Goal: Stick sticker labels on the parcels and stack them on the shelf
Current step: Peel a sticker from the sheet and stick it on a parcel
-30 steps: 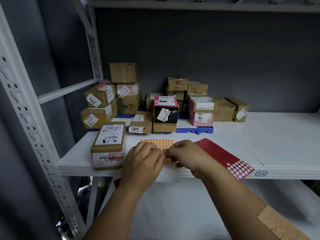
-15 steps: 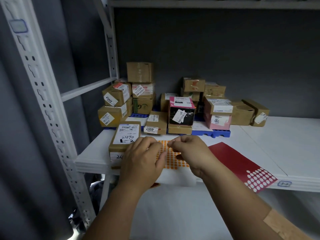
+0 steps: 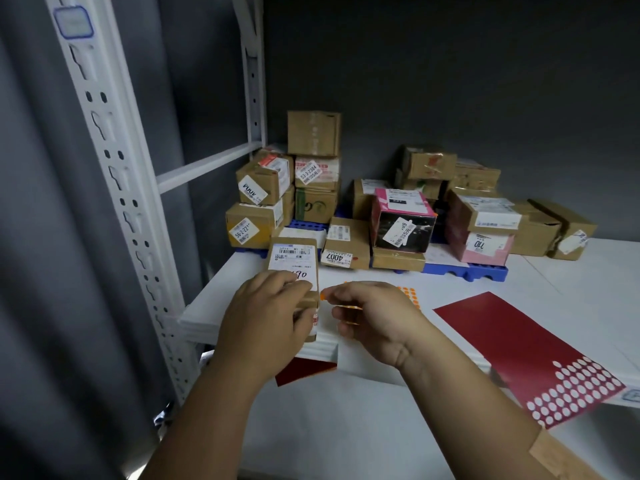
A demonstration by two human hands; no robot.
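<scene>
The left hand (image 3: pixel 266 317) lies over the near end of a flat brown parcel (image 3: pixel 294 261) at the front edge of the white shelf (image 3: pixel 221 299), its fingers curled down round the box's near end so that it grips it. The parcel carries a white printed label with a barcode and handwritten digits, partly hidden under the knuckles.

Just to the right, the right hand (image 3: pixel 374 317) hovers above the shelf with thumb and forefinger pinched together on a small orange dot sticker (image 3: pixel 322 296), whose tip sits just beside the parcel's right edge; whether it touches the box is hard to say, as the view is blurred there. Under that hand lies the orange sticker sheet (image 3: pixel 408 293), mostly covered.

A red sticker sheet (image 3: pixel 512 341) with white circles at its near end lies to the right, overhanging the shelf edge. At the back of the shelf, stacked boxes (image 3: pixel 313 133) sit on a blue plastic pallet (image 3: pixel 464 270), among them a pink and black box (image 3: pixel 403 223).
</scene>
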